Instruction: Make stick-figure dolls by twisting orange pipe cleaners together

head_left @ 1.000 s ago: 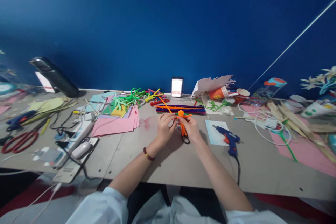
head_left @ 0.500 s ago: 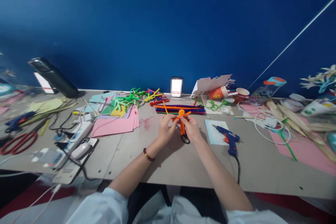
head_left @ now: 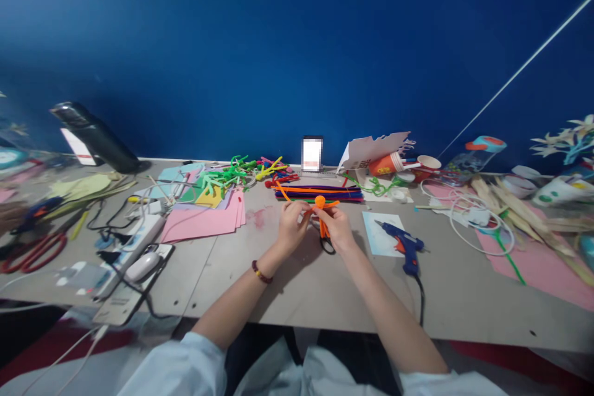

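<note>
Both hands meet over the middle of the table around an orange pipe-cleaner figure (head_left: pixel 320 202), which has a round head and limbs hanging down. My left hand (head_left: pixel 293 223) is closed on its left side, and a loose orange pipe-cleaner end (head_left: pixel 281 190) sticks up from the fingers. My right hand (head_left: pixel 336 226) pinches the figure from the right, just below the head. Scissors (head_left: pixel 327 246) lie under the hands, with only a black handle loop showing. Just beyond the hands is a bundle of coloured pipe cleaners (head_left: pixel 343 193).
To the right lies a blue glue gun (head_left: pixel 408 247) on pale paper, its cord trailing to the table edge. Pink paper (head_left: pixel 199 224), a power strip (head_left: pixel 134 247) and a mouse (head_left: pixel 143 266) are on the left. A phone (head_left: pixel 312 154) stands against the wall. Another person's hand (head_left: pixel 12 216) shows at far left.
The loose orange end has swung left and the figure has shifted slightly in my fingers. Another person's hand has appeared at the far left edge.
</note>
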`<action>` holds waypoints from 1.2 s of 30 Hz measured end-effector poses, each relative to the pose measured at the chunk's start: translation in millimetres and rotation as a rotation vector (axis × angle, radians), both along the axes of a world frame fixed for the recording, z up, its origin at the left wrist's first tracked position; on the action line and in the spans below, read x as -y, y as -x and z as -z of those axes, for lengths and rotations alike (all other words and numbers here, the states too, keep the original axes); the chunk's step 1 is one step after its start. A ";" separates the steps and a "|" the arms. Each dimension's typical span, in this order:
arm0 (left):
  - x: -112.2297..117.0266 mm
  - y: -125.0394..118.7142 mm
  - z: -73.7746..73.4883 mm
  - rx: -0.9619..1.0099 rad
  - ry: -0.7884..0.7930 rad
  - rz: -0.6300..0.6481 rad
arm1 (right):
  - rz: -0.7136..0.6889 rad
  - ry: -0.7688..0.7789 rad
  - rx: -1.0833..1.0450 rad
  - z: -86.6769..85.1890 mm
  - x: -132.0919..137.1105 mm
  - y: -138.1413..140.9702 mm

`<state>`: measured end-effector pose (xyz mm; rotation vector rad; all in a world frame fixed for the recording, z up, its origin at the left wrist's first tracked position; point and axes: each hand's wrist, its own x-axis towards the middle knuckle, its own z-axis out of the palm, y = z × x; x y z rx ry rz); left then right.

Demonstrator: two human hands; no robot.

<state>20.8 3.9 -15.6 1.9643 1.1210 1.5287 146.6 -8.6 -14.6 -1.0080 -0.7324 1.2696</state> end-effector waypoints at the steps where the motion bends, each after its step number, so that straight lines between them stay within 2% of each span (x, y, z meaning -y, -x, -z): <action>1: -1.3 0.8 0.7 -0.026 -0.011 -0.018 | 0.011 0.006 0.018 0.3 0.5 1.4; 5: -6.9 5.7 3.3 -0.220 -0.107 -0.069 | 0.019 -0.008 0.085 1.7 1.1 3.4; 8: -10.7 10.1 4.1 -0.335 -0.179 -0.008 | 0.003 -0.023 0.135 3.4 -0.5 0.3; 13: -16.7 15.8 0.2 -0.300 -0.231 0.046 | -0.053 -0.048 0.247 6.0 -4.7 -7.1; 17: -16.4 16.9 -4.2 -0.278 -0.239 0.043 | -0.020 -0.032 0.347 5.0 -5.0 -9.5; 23: -6.5 10.5 -6.4 -0.332 -0.241 -0.115 | 0.014 -0.071 0.412 1.9 -0.8 -6.5; 27: -0.2 6.3 -7.7 -0.285 -0.234 -0.122 | 0.043 -0.075 0.353 3.2 0.9 -0.6; 36: 9.1 -2.1 0.9 -0.191 -0.227 -0.065 | 0.082 -0.038 -0.015 4.1 -0.5 8.0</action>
